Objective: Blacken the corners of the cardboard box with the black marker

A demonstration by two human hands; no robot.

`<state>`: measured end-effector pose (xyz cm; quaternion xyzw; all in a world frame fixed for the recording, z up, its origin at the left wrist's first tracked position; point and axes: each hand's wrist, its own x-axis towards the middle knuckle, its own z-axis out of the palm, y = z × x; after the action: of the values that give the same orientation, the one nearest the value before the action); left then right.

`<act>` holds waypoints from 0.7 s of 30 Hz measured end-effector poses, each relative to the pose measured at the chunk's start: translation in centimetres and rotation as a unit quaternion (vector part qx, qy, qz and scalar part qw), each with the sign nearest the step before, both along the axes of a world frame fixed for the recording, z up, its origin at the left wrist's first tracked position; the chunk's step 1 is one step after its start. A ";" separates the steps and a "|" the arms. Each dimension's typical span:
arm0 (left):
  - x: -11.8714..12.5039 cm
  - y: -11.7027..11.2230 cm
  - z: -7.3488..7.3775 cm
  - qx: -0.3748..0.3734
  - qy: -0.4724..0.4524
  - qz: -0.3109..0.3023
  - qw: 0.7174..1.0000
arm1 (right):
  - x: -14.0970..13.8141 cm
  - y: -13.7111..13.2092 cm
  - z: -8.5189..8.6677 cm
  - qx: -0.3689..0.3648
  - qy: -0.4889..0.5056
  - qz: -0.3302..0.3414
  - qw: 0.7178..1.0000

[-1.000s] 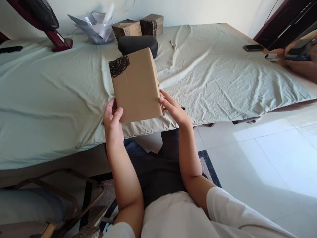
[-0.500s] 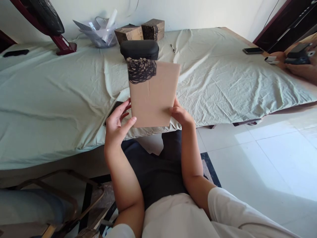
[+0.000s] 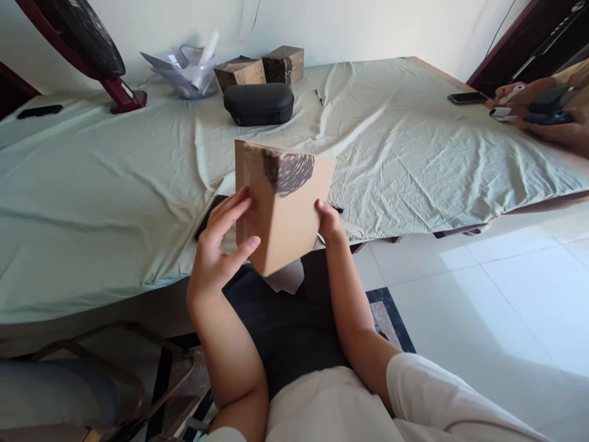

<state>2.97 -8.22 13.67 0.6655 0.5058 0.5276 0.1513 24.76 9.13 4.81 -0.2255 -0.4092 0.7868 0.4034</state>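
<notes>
In front of me, above the table's near edge, a brown cardboard box is tilted so that two of its sides show. Black scribbled strokes cover a patch at its top, wrapping round the corner. My right hand grips the box by its right edge, thumb on the front face and the other fingers hidden behind. On the other side, my left hand has its fingers stretched and spread, the fingertips against the left face and the thumb beside the lower edge. A dark flat object lies partly hidden behind my left hand.
A black zip case, two scribbled cardboard boxes, a clear plastic basket and a dark red fan stand on the cloth-covered table. A pen and phone lie farther right, near another person's hands.
The cardboard box has come down and turned, so its left side and scribbled corner now face me. My left fingers have shifted onto that side, the thumb off the front.
</notes>
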 end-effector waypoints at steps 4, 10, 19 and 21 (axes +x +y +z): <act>-0.1 0.6 -1.1 -0.013 -0.105 0.020 0.994 | 1.0 0.1 1.9 0.211 -0.060 0.020 0.975; 1.4 2.2 -1.6 -0.017 -0.259 0.097 0.961 | 1.8 0.5 3.6 0.407 -0.182 0.039 0.894; 2.8 3.0 -0.4 -0.013 -0.333 0.173 0.927 | 2.1 1.3 3.1 0.474 -0.217 0.065 0.851; 3.0 3.0 -0.2 -0.013 -0.328 0.190 0.925 | 2.1 1.4 3.3 0.477 -0.219 0.072 0.848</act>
<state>5.93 -5.27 13.48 0.3442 0.5519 0.7287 0.2143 26.83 10.49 8.06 -0.1414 -0.8270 0.4513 0.3039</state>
